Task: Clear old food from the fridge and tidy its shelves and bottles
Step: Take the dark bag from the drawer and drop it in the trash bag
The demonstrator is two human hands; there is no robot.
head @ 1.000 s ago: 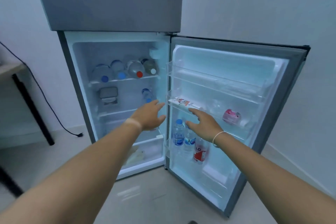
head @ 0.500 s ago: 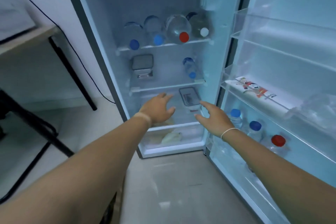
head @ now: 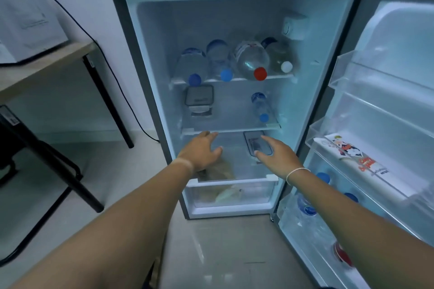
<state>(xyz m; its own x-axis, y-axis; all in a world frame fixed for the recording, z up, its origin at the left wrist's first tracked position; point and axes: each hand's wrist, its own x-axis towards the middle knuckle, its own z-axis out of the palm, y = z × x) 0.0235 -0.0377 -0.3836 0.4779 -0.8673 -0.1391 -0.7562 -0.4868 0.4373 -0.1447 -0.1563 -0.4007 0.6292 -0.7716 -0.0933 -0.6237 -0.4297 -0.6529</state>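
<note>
We reach with both hands into the lowest shelf space of the open grey fridge, under the middle glass shelf. Our left hand is spread open and empty, hovering above a crumpled brownish bag of food that lies on the cover over the clear crisper drawer. Our right hand is open too, holding nothing, its fingers just beside a small clear plastic container with a dark-rimmed lid at the right of the same shelf.

The step in hand looks to be lifting out old food, and the container seems the nearest target. To do it well, we should close the right hand around its sides, keep it level, and draw it straight out below the shelf edge. The left hand can take the bag by its bulk, so nothing spills.

The clear bottles lying on the top shelf can wait until the food is out.
</note>
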